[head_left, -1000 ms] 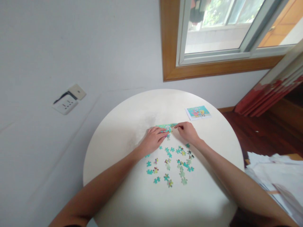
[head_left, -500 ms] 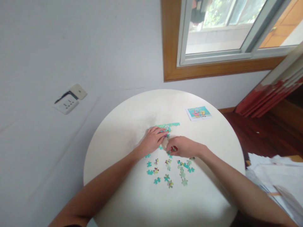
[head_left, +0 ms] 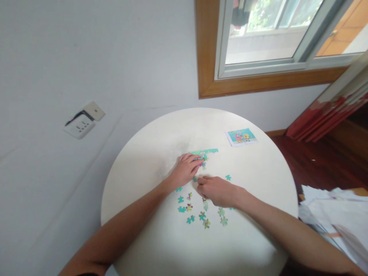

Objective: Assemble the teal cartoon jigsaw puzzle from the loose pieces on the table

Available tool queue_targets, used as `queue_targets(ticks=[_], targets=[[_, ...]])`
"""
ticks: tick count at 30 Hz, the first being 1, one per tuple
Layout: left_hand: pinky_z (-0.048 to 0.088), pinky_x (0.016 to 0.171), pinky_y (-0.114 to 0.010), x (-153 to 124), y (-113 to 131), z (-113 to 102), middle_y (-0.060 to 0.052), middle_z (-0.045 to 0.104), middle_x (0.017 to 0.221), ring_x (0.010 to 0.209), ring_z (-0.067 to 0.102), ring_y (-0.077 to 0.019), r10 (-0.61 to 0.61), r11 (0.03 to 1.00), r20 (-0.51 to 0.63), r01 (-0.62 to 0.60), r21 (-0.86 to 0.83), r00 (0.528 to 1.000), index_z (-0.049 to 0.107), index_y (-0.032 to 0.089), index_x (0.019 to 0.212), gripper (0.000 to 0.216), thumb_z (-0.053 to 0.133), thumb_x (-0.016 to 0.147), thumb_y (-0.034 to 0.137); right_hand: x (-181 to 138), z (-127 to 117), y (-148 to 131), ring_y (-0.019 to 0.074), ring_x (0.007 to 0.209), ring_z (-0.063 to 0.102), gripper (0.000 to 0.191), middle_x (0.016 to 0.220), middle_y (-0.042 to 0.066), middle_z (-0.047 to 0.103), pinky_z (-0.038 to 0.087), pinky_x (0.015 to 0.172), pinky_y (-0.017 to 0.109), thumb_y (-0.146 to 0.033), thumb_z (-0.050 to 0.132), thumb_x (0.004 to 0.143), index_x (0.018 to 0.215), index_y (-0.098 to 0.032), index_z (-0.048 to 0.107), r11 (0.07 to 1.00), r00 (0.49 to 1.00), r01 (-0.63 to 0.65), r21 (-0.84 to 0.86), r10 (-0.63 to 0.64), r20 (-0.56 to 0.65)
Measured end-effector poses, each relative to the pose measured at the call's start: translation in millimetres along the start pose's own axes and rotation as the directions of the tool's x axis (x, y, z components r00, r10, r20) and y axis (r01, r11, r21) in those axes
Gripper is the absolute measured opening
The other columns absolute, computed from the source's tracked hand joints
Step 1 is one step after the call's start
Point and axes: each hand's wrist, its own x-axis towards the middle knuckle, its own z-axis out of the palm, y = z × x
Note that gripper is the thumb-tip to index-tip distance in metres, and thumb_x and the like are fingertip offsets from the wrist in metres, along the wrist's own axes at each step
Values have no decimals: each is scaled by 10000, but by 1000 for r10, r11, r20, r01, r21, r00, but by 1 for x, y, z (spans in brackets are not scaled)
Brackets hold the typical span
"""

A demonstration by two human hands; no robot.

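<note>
Strips of joined jigsaw puzzle (head_left: 211,151), green and teal with a printed figure, lie near the middle of a round white table. My left hand (head_left: 188,167) rests flat over the left part of them, fingers stretched out to the right. Just below and to the right, my right hand (head_left: 214,189) is low over the loose pieces, thumb and fingers pinched together. Its fingertips hide whatever is between them. A teal puzzle piece (head_left: 194,179) lies between the two hands, and another teal piece (head_left: 228,177) lies beyond my right hand.
Several loose puzzle pieces (head_left: 190,219) are spread across the near side of the table (head_left: 161,249). A folded picture card (head_left: 242,137) with cartoon figures lies at the back right. Papers (head_left: 336,214) are stacked right of the table, and a wall (head_left: 138,69) stands behind it.
My right hand has moved slightly toward me and left, away from the joined puzzle, uncovering a teal piece on the right. My left hand has stayed in place.
</note>
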Motion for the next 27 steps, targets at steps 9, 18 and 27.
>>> queue_targets(ticks=[9,18,27], targets=[[375,1049,-429,1,0,1,-11,604,1344,1224,472,-233,2,1000,1,-2,-1,1000,636,312,1273,328,486,992,236,0,3,7,219,964,551,200,985,116,623,448,860,304,36,626,721,839,-124,655,996,997,73,57,-73,4],[362,1060,-425,0,0,0,-15,605,1341,1235,470,-229,11,1000,9,-11,-10,1000,637,308,1272,331,488,989,222,-1,2,14,189,931,537,200,930,84,602,420,845,276,57,627,724,782,-133,652,972,997,75,222,-79,5],[363,1060,-435,0,-1,1,-18,598,1348,1239,465,-238,10,1000,15,-10,5,1000,636,304,1272,323,476,998,245,-3,5,20,193,982,543,151,994,76,608,414,884,292,-56,726,780,895,-146,691,959,997,73,275,-68,-30]])
